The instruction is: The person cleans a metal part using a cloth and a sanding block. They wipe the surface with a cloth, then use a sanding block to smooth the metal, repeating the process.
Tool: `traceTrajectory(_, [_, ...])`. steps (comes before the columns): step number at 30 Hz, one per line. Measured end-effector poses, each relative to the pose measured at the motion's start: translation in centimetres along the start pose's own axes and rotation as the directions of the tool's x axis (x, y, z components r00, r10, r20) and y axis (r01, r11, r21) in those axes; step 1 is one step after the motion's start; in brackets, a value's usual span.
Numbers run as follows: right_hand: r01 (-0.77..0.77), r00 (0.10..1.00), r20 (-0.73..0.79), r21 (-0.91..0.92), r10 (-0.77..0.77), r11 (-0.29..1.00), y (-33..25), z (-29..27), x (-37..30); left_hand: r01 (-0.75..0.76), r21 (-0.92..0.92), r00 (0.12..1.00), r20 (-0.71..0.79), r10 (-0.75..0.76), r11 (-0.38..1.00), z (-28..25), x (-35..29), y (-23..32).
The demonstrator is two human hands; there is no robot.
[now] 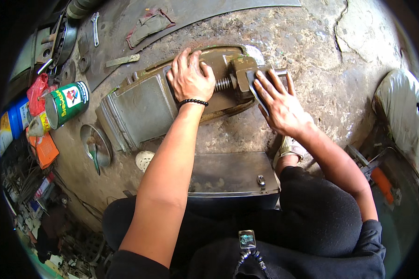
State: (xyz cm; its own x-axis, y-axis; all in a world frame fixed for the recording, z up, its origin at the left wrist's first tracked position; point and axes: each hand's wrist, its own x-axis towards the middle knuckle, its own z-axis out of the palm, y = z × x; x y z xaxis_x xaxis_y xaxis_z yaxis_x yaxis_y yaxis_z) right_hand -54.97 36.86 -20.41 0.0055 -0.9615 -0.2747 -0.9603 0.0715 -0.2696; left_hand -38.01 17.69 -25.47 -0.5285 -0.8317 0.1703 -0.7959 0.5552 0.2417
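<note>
Green can: we see a dark green can [57,109] at the left; yellow lettering and a white label panel (with a red and dark emblem) face us
Other print: a blue tub [19,116] and an orange packet [45,151] sit near it; their print is too small for us to read
Vise: the grey-brown vise [146,111] lies on the concrete floor [326,65] ahead of us; flat plate to the left, screw [223,84] and end block [243,66] to the right
Left hand: the left hand [192,80] rests palm down on the vise's middle, thumb apart; we cannot tell whether it grips
Right hand: the right hand [280,104] holds a grey sheet [252,80] under extended fingers, against the end block
Near edge: a metal box [230,169] with a latch [261,182] lies between the vise and our body; a strip of floor separates them
Left edge: a metal bowl [105,151] stands just beside the vise's end
Far edge: a flat bar [122,60] lies near; a curved dark sheet [191,18] spreads beyond
Right side: floor stretches widely from the end block to a white-covered bundle [402,109]
</note>
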Motion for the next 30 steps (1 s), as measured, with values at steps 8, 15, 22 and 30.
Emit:
traceTrajectory(8, [0.046,0.998,-0.036,0.01,-0.046,0.999,0.4,0.7,-0.1,0.012,0.005,1.0,0.013,-0.012,1.0,-0.1,0.0,0.1])
traceTrajectory(15, [-0.053,0.978,0.204,0.041,0.044,0.998,-0.1,-0.6,-0.2,-0.003,-0.02,1.0,-0.003,0.003,1.0,0.1,0.0,0.0])
traceTrajectory(22, [0.062,0.994,-0.093,0.075,-0.055,0.995,0.0,0.6,0.8,0.009,0.003,1.0,0.015,-0.009,1.0,0.0,0.2,0.1])
traceTrajectory(30, [0.085,0.989,-0.127,0.113,-0.07,0.99,-0.7,-0.2,1.4,-0.001,-0.013,1.0,0.006,0.001,1.0,0.0,0.2,0.1])
